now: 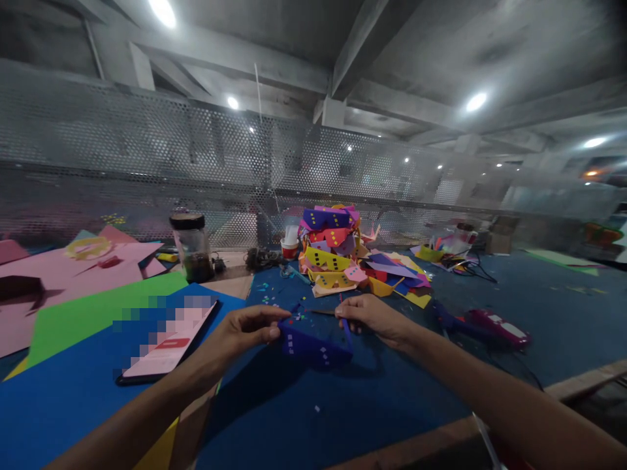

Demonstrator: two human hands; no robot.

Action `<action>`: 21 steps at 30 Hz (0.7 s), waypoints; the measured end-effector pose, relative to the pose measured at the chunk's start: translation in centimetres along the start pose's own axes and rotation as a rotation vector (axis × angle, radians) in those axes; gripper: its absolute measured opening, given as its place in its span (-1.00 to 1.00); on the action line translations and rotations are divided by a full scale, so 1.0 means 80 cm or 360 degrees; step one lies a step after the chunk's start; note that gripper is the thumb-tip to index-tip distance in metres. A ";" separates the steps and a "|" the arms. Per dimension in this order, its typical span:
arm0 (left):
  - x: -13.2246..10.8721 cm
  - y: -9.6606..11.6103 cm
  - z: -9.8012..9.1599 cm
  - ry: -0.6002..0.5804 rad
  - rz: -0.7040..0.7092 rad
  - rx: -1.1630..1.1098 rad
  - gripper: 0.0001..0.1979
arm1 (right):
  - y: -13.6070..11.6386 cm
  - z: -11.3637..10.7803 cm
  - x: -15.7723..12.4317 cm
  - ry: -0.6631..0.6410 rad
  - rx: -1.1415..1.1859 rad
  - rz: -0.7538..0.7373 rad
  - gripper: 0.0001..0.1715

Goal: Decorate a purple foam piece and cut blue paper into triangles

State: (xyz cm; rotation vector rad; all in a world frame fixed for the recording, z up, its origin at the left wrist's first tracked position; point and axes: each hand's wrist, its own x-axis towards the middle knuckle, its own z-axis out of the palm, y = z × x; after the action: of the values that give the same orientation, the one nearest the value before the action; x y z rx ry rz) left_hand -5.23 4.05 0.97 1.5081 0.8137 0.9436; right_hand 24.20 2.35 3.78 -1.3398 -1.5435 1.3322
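Observation:
My left hand pinches the left end of a dark blue folded paper piece between thumb and fingers. Small pale squares in clusters mark the paper's front, and it is held just above the blue table. In my right hand, closed at the fingertips, is a thin pointed tool aimed left; its exact kind is unclear. The paper's right strip rises close beneath those fingers, and whether they touch it cannot be made out. Tiny coloured paper bits are scattered behind the paper.
A pile of similar colourful paper pieces stands at the back centre. To the left are a phone, coloured sheets and a dark-lidded jar. A magenta corded tool lies right. Behind runs a perforated metal panel.

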 end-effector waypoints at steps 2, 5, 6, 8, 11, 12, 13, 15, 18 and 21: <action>0.000 0.000 0.001 -0.0003 -0.0004 0.0011 -0.70 | -0.001 0.000 -0.001 -0.0026 -0.0014 0.0017 -0.70; -0.001 0.001 0.002 -0.0016 -0.0005 0.0038 -0.70 | -0.002 0.000 -0.003 -0.0077 -0.0032 0.0051 -0.74; -0.002 0.001 0.002 -0.0025 -0.0008 0.0045 -0.70 | -0.002 0.001 -0.003 -0.0088 -0.0034 0.0065 -0.75; -0.002 0.001 0.003 -0.0035 -0.0020 0.0054 -0.71 | -0.003 0.002 -0.004 -0.0100 -0.0033 0.0092 -0.77; -0.002 -0.001 0.002 -0.0039 -0.0030 0.0064 -0.69 | -0.004 0.004 -0.003 -0.0114 -0.0027 0.0120 -0.72; -0.002 -0.001 0.002 -0.0039 -0.0031 0.0065 -0.69 | -0.004 0.005 -0.003 -0.0118 -0.0025 0.0124 -0.70; -0.001 -0.002 0.001 -0.0039 -0.0031 0.0065 -0.68 | -0.004 0.005 -0.003 -0.0117 -0.0024 0.0125 -0.70; 0.000 -0.002 0.001 -0.0041 -0.0031 0.0067 -0.68 | -0.005 0.004 -0.002 -0.0111 -0.0025 0.0127 -0.70; 0.001 -0.003 0.002 -0.0060 -0.0032 0.0067 -0.66 | -0.005 0.004 -0.002 -0.0110 -0.0030 0.0126 -0.70; 0.001 -0.004 0.002 -0.0071 -0.0030 0.0059 -0.65 | -0.005 0.004 -0.002 -0.0116 -0.0023 0.0118 -0.70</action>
State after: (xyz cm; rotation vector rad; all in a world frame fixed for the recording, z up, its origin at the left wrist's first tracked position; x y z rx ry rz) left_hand -5.05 4.09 0.68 1.5459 0.8158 0.8824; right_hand 23.83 2.13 4.10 -1.3834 -1.5680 1.4326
